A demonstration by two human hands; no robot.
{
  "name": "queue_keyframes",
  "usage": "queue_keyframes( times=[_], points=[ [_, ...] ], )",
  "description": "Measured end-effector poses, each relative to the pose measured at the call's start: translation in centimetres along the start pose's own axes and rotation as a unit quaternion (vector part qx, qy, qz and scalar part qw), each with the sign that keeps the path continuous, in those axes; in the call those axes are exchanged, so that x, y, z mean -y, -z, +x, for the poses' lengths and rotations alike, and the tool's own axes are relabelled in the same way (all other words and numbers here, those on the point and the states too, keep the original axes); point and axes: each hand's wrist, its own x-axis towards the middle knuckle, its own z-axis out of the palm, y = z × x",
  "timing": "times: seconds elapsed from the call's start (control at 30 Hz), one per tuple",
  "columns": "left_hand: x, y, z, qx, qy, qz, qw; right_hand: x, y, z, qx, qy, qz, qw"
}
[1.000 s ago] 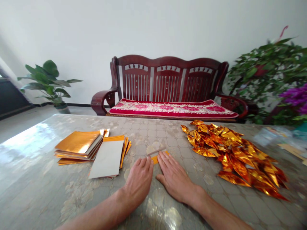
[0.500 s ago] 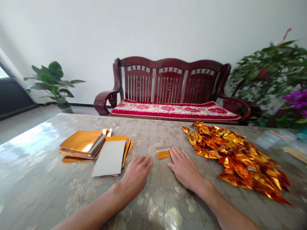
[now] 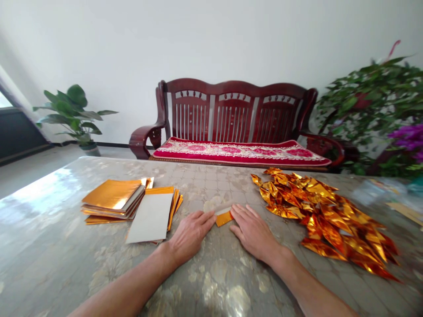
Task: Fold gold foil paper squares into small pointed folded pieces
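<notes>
A small folded sheet of gold foil paper [image 3: 224, 218], with a grey strip along its far side, lies flat on the table between my hands. My left hand [image 3: 193, 230] rests palm down, its fingertips at the paper's left end. Flat over the right end lies my right hand [image 3: 253, 229], fingers stretched out and covering that part. To the left are a stack of gold foil sheets [image 3: 112, 193] and an overlapping pile with a grey sheet [image 3: 152, 218] on top. A heap of folded gold foil pieces [image 3: 320, 215] spreads beyond my right hand.
The table [image 3: 109, 273] has a glossy patterned cover. Clear plastic wrapping [image 3: 373, 191] lies at its right side. Past the far edge stands a dark red wooden bench [image 3: 231, 114] with a red floral cushion, with plants [image 3: 76, 110] at both sides.
My left hand has moved right and reached the folded paper's left end. The paper has tilted slightly, its left end nearer me. My right hand has barely shifted.
</notes>
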Motion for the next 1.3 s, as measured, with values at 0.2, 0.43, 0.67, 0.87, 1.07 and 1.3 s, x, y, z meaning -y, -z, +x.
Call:
queue_keyframes(
  times=[0.2, 0.43, 0.67, 0.87, 1.07, 1.3],
  points=[
    [0.2, 0.1, 0.2, 0.017, 0.015, -0.011, 1.000, 0.6, 0.3, 0.2, -0.055, 0.024, -0.009, 0.998],
    [1.0, 0.2, 0.6, 0.008, 0.028, -0.050, 0.998, 1.5, 0.9, 0.8, -0.077, 0.123, 0.002, 0.989],
    [1.7, 0.1, 1.2, 0.001, 0.028, -0.077, 0.997, 2.1, 0.5, 1.2, -0.039, 0.114, -0.040, 0.992],
    [2.0, 0.1, 1.3, -0.001, 0.021, -0.081, 0.997, 2.5, 1.0, 1.2, -0.042, 0.135, -0.024, 0.990],
    [2.1, -0.1, 1.4, 0.000, 0.026, -0.067, 0.997, 2.9, 0.6, 1.7, -0.050, 0.134, -0.053, 0.988],
    [1.8, 0.3, 1.4, 0.002, 0.030, -0.062, 0.998, 2.8, -0.1, 1.8, -0.100, 0.116, -0.073, 0.985]
  ],
)
